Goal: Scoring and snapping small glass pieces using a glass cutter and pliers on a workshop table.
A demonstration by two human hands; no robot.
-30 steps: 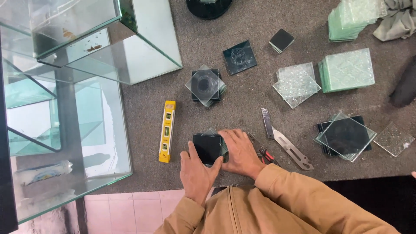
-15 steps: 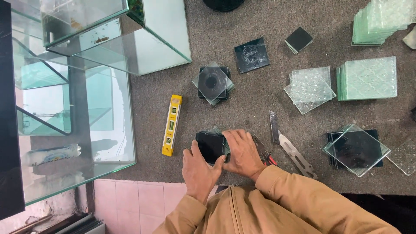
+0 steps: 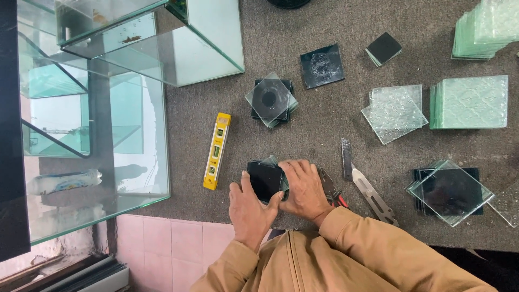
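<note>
On grey carpet, head view: left hand [image 3: 250, 208] and right hand [image 3: 304, 189] both clamped on dark glass square [image 3: 265, 180] — fingers curled over its edges. Just left, yellow level [image 3: 217, 151]; right, knife [image 3: 366, 188] and pliers [image 3: 331, 190]. Beyond, glass stack [image 3: 270, 100] — well apart.

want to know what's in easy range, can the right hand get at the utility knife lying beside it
Probably yes: the utility knife lies on the grey mat just beside the right hand, nothing covering it, though that hand is now pressing on the dark square tile.
</note>
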